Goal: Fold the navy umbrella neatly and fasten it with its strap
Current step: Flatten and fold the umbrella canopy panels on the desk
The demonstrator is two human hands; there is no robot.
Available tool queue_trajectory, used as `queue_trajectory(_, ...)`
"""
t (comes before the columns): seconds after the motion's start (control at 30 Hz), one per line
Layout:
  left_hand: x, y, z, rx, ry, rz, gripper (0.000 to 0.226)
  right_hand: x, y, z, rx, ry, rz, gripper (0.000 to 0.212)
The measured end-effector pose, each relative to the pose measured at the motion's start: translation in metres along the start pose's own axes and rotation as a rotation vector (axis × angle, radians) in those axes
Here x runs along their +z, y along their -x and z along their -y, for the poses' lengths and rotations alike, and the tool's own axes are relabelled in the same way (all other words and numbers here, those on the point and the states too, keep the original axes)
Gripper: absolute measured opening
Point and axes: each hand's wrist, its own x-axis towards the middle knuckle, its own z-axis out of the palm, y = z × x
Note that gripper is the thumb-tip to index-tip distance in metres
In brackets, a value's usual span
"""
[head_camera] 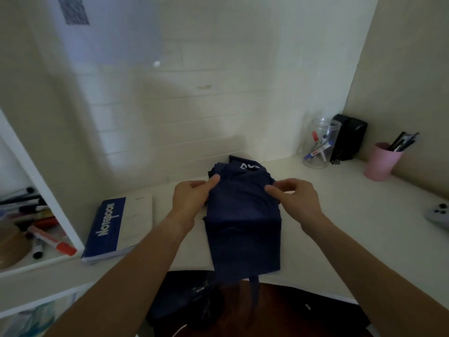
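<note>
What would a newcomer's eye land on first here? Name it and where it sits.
The navy umbrella, lying mid-desk with a hand on each side: left hand, right hand. Next, the blue notebook to its left, and the pink cup of pens at the far right.

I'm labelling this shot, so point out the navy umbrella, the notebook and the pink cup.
navy umbrella (243, 222): head view, middle of folded fabric.
notebook (109, 229): head view, blue cover band.
pink cup (381, 164): head view, outer wall.
</note>
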Motion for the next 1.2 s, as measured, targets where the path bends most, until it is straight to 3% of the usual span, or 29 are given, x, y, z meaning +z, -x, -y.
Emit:
queue_trajectory(0.1, 0.003, 0.0, -0.006, -0.059, 0.075, 0.009, 0.032, 0.003, -0.005, 0.007, 0.069, -0.149, 0.061, 0.018)
queue_trajectory(0.23, -0.015, 0.019, 0.0, -0.023, 0.168, 0.074, 0.03, -0.015, 0.004, 0.002, 0.073, -0.272, 0.114, 0.009)
queue_trajectory(0.37, -0.016, 0.036, 0.004, -0.092, 0.229, 0.194, 0.026, -0.007, 0.013, 0.006, 0.12, -0.297, 0.15, 0.028)
queue_trajectory(0.47, -0.009, 0.042, -0.002, -0.203, 0.218, 0.256, 0.012, -0.001, 0.014, 0.016, 0.141, -0.326, 0.165, 0.028)
queue_trajectory(0.6, -0.002, 0.044, -0.008, -0.108, 0.11, 0.195, 0.026, -0.009, 0.018, 0.018, 0.112, -0.356, 0.196, 0.009)
queue_trajectory(0.77, -0.015, 0.06, -0.003, -0.06, 0.23, 0.23, 0.024, -0.032, 0.034, -0.009, 0.105, -0.406, 0.271, 0.025)
queue_trajectory(0.93, -0.017, 0.077, 0.012, -0.139, 0.199, 0.216, 0.028, -0.033, 0.062, -0.027, 0.253, -0.42, 0.452, 0.032)
queue_trajectory(1.07, -0.013, 0.088, 0.021, -0.095, 0.065, 0.148, 0.019, -0.023, 0.068, -0.021, 0.339, -0.45, 0.363, 0.039)
queue_trajectory(1.2, -0.019, 0.092, 0.034, -0.015, -0.038, 0.101, 0.027, -0.02, 0.071, -0.016, 0.459, -0.7, 0.312, 0.03)
